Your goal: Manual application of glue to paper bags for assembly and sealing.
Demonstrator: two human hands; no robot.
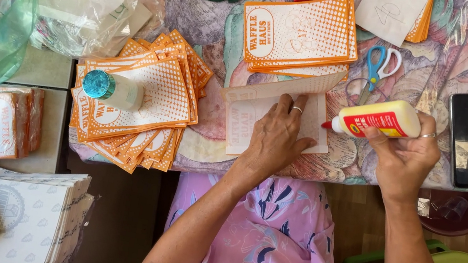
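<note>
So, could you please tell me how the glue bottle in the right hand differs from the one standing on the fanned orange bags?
The held glue bottle lies sideways in the right hand, while the standing bottle is upright and untouched. The held one shows a red tip and red label; the standing one has a teal cap. Both have pale bodies. The left hand presses the paper bag.
</note>
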